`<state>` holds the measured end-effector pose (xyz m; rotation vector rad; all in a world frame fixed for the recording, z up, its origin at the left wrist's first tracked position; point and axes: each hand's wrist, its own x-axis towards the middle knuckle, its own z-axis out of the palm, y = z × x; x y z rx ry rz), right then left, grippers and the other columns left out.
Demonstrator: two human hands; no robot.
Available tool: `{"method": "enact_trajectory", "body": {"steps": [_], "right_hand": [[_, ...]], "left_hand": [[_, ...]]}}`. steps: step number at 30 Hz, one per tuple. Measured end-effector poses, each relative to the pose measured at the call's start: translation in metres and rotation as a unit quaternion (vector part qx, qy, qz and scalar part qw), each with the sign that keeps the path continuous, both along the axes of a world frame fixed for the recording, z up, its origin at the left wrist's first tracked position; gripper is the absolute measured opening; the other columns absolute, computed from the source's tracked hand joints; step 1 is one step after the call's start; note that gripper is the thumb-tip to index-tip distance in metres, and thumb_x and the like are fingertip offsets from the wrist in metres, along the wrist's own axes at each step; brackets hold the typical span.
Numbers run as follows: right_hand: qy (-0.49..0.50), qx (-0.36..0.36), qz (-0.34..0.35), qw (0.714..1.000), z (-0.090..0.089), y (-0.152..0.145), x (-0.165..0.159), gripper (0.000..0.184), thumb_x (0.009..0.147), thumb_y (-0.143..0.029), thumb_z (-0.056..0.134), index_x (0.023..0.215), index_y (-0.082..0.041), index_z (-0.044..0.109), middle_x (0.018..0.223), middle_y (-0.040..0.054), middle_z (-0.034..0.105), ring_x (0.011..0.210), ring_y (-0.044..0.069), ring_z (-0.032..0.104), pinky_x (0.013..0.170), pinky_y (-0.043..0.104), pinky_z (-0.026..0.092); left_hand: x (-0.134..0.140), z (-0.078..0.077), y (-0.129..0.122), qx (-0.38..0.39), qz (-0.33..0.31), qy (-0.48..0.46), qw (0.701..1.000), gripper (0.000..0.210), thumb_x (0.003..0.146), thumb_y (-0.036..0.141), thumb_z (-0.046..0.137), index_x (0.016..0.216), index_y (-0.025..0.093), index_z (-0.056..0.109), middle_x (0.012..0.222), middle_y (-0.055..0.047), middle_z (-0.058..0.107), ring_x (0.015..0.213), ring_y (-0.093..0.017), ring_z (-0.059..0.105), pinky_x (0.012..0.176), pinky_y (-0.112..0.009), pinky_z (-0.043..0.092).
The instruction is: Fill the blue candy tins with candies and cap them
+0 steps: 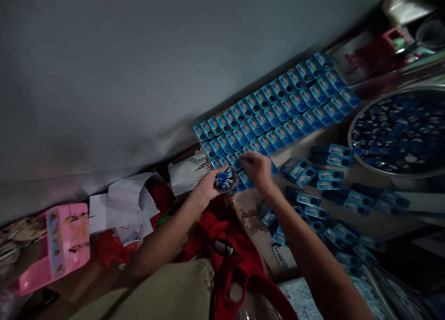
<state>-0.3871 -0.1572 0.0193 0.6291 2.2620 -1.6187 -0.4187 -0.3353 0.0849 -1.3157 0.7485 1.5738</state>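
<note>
My left hand [207,186] is closed around a small round clear dish [225,180] heaped with little blue and silvery-white pieces. Just right of it, my right hand [257,168] has its fingers pinched together over the near end of long rows of blue cards [278,111]. Whatever the pinch holds is too small and dark to make out. Each card carries printing and a dark round spot or part. My hands cover some cards of the nearest row.
On the right stands a wide metal basin [352,139] full of blue and silvery pieces. Stacks of blue cards [330,180] lie loosely before it. At left are white papers [128,204] and a pink plastic piece [74,236]. Red cloth [225,232] lies below my hands; a grey wall [139,69] rises behind.
</note>
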Motion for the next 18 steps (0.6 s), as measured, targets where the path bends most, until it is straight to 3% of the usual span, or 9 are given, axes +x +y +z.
{"method": "enact_trajectory", "body": {"steps": [3,6,11,18], "right_hand": [[-0.019,0.085,0.146,0.985,0.003,-0.066,-0.037,0.02,0.089,-0.024,0.067,0.099,-0.022,0.083,0.104,0.0074,0.08,0.093,0.02,0.073,0.083,0.029,0.051],[-0.062,0.171,0.245,0.952,0.005,-0.102,-0.06,0.026,0.095,-0.023,0.059,0.106,-0.023,0.082,0.115,0.0086,0.078,0.102,0.021,0.073,0.08,0.028,0.049],[-0.142,0.273,0.291,0.906,0.011,-0.111,-0.076,0.029,0.096,-0.023,0.054,0.113,-0.025,0.077,0.116,0.0097,0.079,0.103,0.024,0.073,0.074,0.029,0.045],[-0.19,0.298,0.306,0.884,0.014,-0.106,-0.085,0.021,0.095,-0.033,0.064,0.111,-0.026,0.075,0.116,0.0092,0.079,0.106,0.027,0.073,0.075,0.03,0.045]], "left_hand": [[-0.01,0.004,-0.056,-0.063,0.028,0.027,0.997,0.02,0.105,0.026,0.055,0.096,0.014,0.07,0.081,-0.009,0.076,0.067,-0.02,0.076,0.063,-0.032,0.065],[-0.025,0.004,-0.087,-0.053,0.06,0.051,0.995,0.031,0.108,0.029,0.048,0.093,0.014,0.072,0.081,-0.009,0.076,0.07,-0.021,0.077,0.062,-0.031,0.065],[-0.044,-0.009,-0.105,-0.009,0.098,0.058,0.993,0.031,0.106,0.029,0.051,0.096,0.013,0.076,0.083,-0.012,0.078,0.076,-0.022,0.078,0.071,-0.034,0.067],[-0.047,-0.035,-0.112,0.017,0.119,0.043,0.992,0.025,0.103,0.028,0.06,0.109,0.013,0.078,0.088,-0.011,0.08,0.08,-0.023,0.08,0.08,-0.038,0.068]]}}
